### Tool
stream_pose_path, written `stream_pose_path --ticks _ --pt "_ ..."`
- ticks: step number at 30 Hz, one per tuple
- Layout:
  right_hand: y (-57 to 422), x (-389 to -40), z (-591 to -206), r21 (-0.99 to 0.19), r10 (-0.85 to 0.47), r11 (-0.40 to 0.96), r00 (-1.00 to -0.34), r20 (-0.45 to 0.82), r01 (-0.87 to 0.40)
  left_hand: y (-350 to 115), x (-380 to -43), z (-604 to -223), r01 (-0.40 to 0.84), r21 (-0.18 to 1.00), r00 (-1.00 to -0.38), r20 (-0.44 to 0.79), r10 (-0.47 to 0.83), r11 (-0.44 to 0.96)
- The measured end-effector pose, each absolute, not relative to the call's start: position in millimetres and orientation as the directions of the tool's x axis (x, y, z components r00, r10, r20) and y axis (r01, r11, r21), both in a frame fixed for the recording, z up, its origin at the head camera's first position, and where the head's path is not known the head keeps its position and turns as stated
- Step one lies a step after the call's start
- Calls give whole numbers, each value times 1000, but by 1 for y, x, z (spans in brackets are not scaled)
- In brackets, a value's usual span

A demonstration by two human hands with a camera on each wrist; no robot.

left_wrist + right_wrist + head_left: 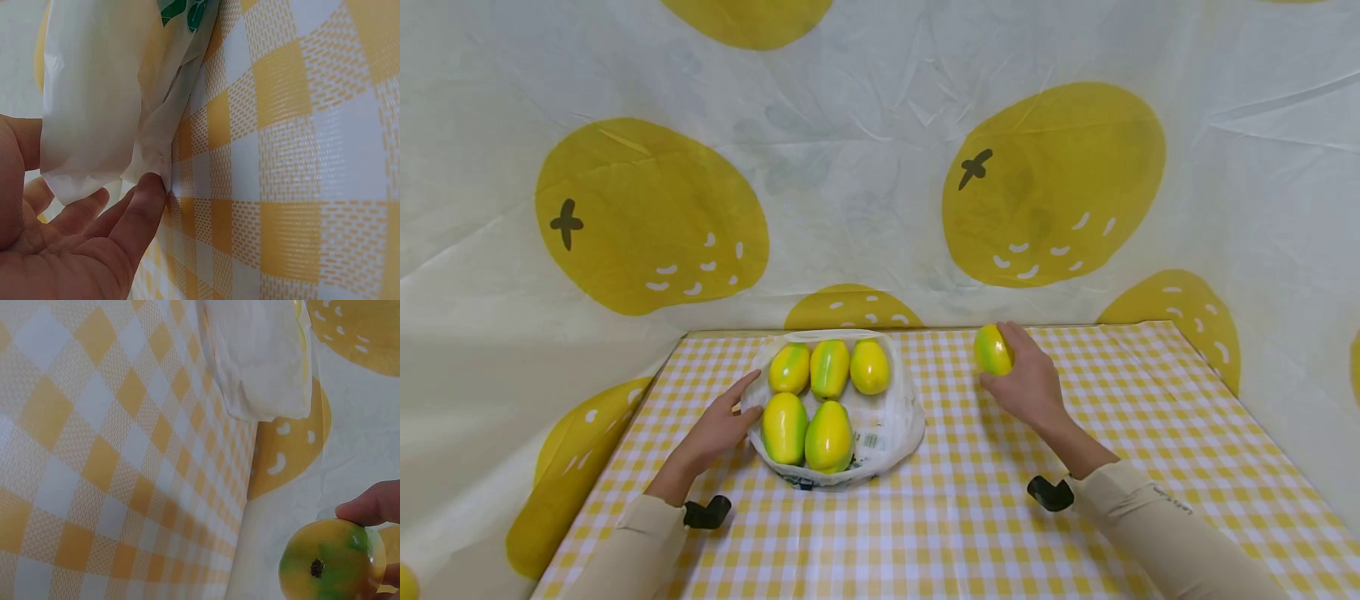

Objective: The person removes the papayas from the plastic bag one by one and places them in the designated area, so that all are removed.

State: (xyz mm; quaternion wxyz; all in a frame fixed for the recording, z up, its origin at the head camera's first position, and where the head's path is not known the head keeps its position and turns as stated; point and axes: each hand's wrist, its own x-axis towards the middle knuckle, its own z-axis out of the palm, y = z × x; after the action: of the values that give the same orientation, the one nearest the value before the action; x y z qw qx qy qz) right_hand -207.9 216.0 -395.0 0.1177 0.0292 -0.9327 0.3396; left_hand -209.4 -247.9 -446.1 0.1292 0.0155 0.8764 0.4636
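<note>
My right hand [1026,379] holds a glossy yellow-green oval fruit [992,350] above the far part of the table, with thumb and fingers curled round it. In the right wrist view the fruit [331,562] turns its dark stem end to the camera. A white plastic bag [910,421] lies with its mouth spread wide, left of centre. Several similar fruits [830,437] sit in it in two rows. At the bag's left side is my left hand [718,429], thumb and fingers extended and touching the plastic. The left wrist view shows those fingers [140,212] against the bag's side [94,100].
A yellow-and-white checked cloth [985,533] covers the table. Behind it hangs a pale sheet [865,183] printed with large yellow fruits. A black wrist device [707,512] sits by the left sleeve, another [1050,493] by the right sleeve.
</note>
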Motion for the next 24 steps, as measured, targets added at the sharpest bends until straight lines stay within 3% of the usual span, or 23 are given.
stream_pose_path --ticks 24 --pt "243 -211 -395 -638 70 766 -977 201 -76 -250 -210 -448 -92 798 -967 -215 138 596"
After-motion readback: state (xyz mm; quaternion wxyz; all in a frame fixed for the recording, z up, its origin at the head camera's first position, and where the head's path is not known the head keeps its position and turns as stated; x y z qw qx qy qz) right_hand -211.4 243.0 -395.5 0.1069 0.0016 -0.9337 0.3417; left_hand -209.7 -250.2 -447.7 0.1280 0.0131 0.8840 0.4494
